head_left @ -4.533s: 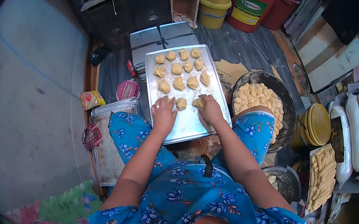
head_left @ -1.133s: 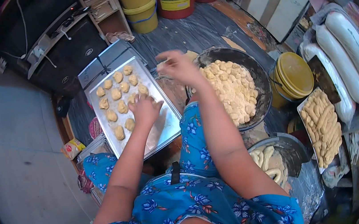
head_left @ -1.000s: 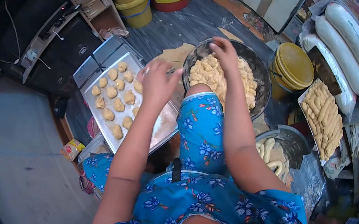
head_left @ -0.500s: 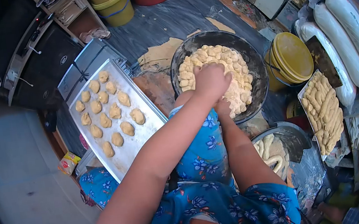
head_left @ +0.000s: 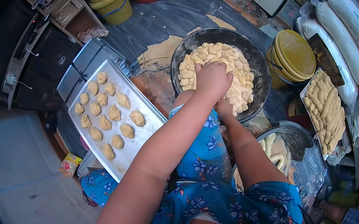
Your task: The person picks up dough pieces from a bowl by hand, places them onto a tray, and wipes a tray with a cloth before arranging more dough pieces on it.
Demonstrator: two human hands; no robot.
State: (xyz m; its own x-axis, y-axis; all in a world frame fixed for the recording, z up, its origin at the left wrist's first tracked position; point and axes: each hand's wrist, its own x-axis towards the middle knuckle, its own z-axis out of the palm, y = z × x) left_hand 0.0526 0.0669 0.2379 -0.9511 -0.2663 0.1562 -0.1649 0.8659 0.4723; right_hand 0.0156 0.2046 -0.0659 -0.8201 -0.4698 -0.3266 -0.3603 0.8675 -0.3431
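Observation:
A wide black basin (head_left: 261,95) holds a heap of small floured dough pieces (head_left: 208,54). Over the heap, my left hand (head_left: 214,80) has its fingers curled down into the dough, and what lies under them is hidden. My right hand (head_left: 224,108) is just below it at the basin's near edge, close to the dough, its fingers mostly covered by the left hand. To the left, a metal baking tray (head_left: 140,137) carries several lumpy dough balls (head_left: 114,113) set apart in rows.
On the right stand a yellow bucket (head_left: 296,55), a tray of dough sticks (head_left: 324,107) and long white plastic-wrapped rolls (head_left: 341,38). A second basin (head_left: 296,135) with pale dough strips is beside my right arm. More buckets (head_left: 114,8) are at the back.
The view has shifted slightly. My hands stay over the dough in the basin, with the left hand's fingers a little differently placed.

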